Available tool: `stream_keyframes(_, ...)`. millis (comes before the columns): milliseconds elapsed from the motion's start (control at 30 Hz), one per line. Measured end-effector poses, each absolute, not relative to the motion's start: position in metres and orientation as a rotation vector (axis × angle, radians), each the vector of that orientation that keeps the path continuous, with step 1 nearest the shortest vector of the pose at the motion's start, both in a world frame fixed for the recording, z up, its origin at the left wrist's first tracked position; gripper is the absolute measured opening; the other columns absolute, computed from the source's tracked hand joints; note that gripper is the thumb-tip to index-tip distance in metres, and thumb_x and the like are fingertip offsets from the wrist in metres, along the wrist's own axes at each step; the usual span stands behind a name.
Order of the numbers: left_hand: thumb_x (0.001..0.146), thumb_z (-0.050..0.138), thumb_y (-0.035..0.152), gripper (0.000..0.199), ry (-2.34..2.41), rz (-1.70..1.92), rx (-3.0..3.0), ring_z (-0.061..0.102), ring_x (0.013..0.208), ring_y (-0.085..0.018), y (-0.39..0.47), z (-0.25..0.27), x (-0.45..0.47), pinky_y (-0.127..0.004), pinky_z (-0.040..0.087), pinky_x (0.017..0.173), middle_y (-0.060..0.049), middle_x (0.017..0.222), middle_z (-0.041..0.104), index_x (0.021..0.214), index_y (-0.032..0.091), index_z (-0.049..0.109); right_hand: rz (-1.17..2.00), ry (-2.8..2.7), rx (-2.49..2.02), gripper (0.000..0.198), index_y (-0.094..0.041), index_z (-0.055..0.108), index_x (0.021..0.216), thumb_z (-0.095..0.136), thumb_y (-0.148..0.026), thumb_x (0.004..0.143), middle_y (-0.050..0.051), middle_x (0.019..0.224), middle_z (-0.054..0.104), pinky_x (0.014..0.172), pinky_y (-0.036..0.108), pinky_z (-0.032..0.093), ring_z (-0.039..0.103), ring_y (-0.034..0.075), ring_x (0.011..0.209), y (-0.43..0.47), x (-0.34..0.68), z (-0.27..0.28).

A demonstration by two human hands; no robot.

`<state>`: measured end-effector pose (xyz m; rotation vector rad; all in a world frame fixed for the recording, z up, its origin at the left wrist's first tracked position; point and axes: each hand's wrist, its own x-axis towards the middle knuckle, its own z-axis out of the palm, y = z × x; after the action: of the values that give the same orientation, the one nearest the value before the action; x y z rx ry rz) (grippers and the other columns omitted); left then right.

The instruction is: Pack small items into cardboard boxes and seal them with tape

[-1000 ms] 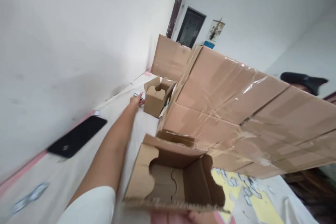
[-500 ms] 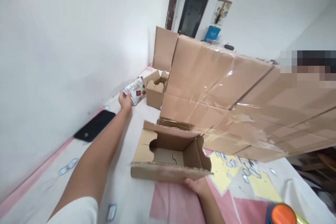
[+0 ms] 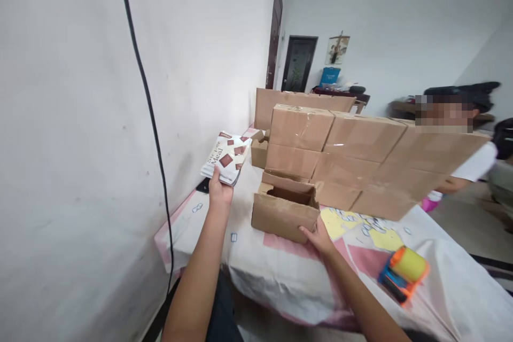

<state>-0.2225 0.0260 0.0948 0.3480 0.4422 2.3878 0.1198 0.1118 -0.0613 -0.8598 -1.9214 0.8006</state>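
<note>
My left hand [image 3: 221, 193] is closed on a small stack of white "Super Meal" packets [image 3: 226, 157] printed with brown squares, raised above the cloth near the wall. My thumb lies on top of them; the other fingers are hidden underneath. An open-topped cardboard box [image 3: 280, 216] stands on the cloth in front of me, and its inside is dark from this angle. My right hand [image 3: 319, 236] grips its near right corner, thumb on the front face. Farther back, a second small open carton [image 3: 258, 156] is left of the stacked boxes.
A wall of taped cardboard boxes [image 3: 340, 157] stands behind the open box. A tape dispenser [image 3: 404, 272] lies at right on the cloth-covered table [image 3: 276, 275]. A dark phone-like slab [image 3: 203, 186] and a hanging black cable [image 3: 149, 101] are at left. Another person [image 3: 475, 163] is beyond the boxes.
My left hand has lifted the packets and brought them nearer to me. My right hand remains at the box, which now stands more upright. My view has pulled back and levelled.
</note>
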Motion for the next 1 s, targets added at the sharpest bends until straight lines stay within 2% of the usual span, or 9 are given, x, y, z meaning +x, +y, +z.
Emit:
stream_keyframes(167, 0.099, 0.052, 0.019, 0.033, 0.284, 2.203, 0.307, 0.068, 0.118, -0.021, 0.003, 0.110, -0.185, -0.043, 0.054, 0.106, -0.011, 0.127, 0.072, 0.131, 0.017, 0.062, 0.550, -1.963, -1.013, 0.083, -0.029, 0.035, 0.154, 0.070, -0.051, 0.082, 0.014, 0.160, 0.037, 0.107, 0.050, 0.049, 0.042, 0.031, 0.144, 0.060, 0.191, 0.002)
stream_keyframes(233, 0.099, 0.054, 0.021, 0.033, 0.258, 2.149, 0.277, 0.071, 0.110, -0.020, -0.005, 0.113, -0.172, -0.040, 0.057, 0.101, -0.011, 0.124, 0.073, 0.131, 0.018, 0.063, 0.401, -1.903, -1.012, 0.076, -0.028, 0.041, 0.152, 0.069, -0.047, 0.084, 0.015, 0.161, 0.036, 0.101, 0.049, 0.052, 0.044, 0.031, 0.142, 0.036, 0.200, 0.038)
stream_keyframes(300, 0.099, 0.055, 0.024, 0.033, 0.249, 2.082, 0.277, 0.074, 0.101, -0.019, -0.014, 0.116, -0.158, -0.037, 0.060, 0.095, -0.010, 0.121, 0.075, 0.130, 0.018, 0.063, 0.323, -1.889, -0.979, 0.052, -0.026, 0.059, 0.137, 0.066, -0.044, 0.088, 0.016, 0.150, 0.052, 0.097, 0.047, 0.052, 0.049, 0.031, 0.137, 0.011, 0.189, 0.077)
stream_keyframes(367, 0.098, 0.058, 0.026, 0.033, 0.234, 2.013, 0.332, 0.074, 0.101, -0.020, -0.023, 0.120, -0.142, -0.037, 0.061, 0.094, -0.009, 0.122, 0.074, 0.129, 0.018, 0.064, 0.436, -1.922, -0.929, 0.031, -0.025, 0.071, 0.117, 0.062, -0.042, 0.093, 0.012, 0.132, 0.066, 0.097, 0.045, 0.051, 0.060, 0.027, 0.124, -0.009, 0.162, 0.113)
stream_keyframes(500, 0.087, 0.073, 0.028, 0.049, 0.189, 2.016, 0.530, 0.064, 0.125, -0.026, -0.038, 0.123, -0.107, -0.042, 0.054, 0.106, -0.009, 0.135, 0.068, 0.134, 0.024, 0.060, 0.835, -1.875, -0.785, 0.043, -0.026, 0.068, 0.122, 0.071, -0.048, 0.086, 0.009, 0.120, 0.072, 0.087, 0.038, 0.055, 0.068, 0.021, 0.100, -0.026, 0.093, 0.153)
stream_keyframes(600, 0.086, 0.077, 0.033, 0.054, 0.246, 2.030, 0.714, 0.057, 0.134, -0.027, -0.041, 0.114, -0.089, -0.044, 0.048, 0.113, -0.009, 0.143, 0.062, 0.136, 0.026, 0.059, 1.039, -1.644, -0.664, 0.033, -0.021, 0.069, 0.097, 0.077, -0.048, 0.079, 0.004, 0.087, 0.074, 0.070, 0.029, 0.053, 0.066, 0.016, 0.076, -0.016, 0.062, 0.155)
stream_keyframes(733, 0.086, 0.075, 0.039, 0.047, 0.695, 1.938, 1.081, 0.061, 0.127, -0.027, -0.034, 0.089, -0.092, -0.044, 0.046, 0.112, -0.011, 0.133, 0.068, 0.129, 0.021, 0.064, 1.040, -1.443, -0.668, 0.028, -0.019, 0.062, 0.077, 0.077, -0.042, 0.080, -0.004, 0.058, 0.059, 0.050, 0.021, 0.041, 0.051, 0.008, 0.050, 0.013, 0.066, 0.149)
stream_keyframes(900, 0.091, 0.066, 0.036, 0.027, 1.568, 1.736, 1.921, 0.058, 0.124, -0.028, -0.021, 0.080, -0.130, -0.046, 0.044, 0.105, -0.009, 0.131, 0.069, 0.113, 0.021, 0.070, 0.821, -1.359, -0.642, 0.030, -0.020, 0.061, 0.075, 0.083, -0.040, 0.073, -0.003, 0.065, 0.064, 0.053, 0.023, 0.052, 0.059, 0.010, 0.058, 0.042, 0.102, 0.170)
stream_keyframes(1000, 0.101, 0.048, 0.036, 0.029, 1.698, 1.205, 2.186, 0.066, 0.104, -0.024, -0.018, 0.090, -0.143, -0.041, 0.044, 0.093, -0.005, 0.111, 0.076, 0.102, 0.022, 0.073, 0.664, -1.376, -0.669, 0.030, -0.020, 0.060, 0.073, 0.083, -0.039, 0.073, -0.003, 0.066, 0.065, 0.054, 0.024, 0.054, 0.061, 0.011, 0.060, 0.051, 0.115, 0.182)
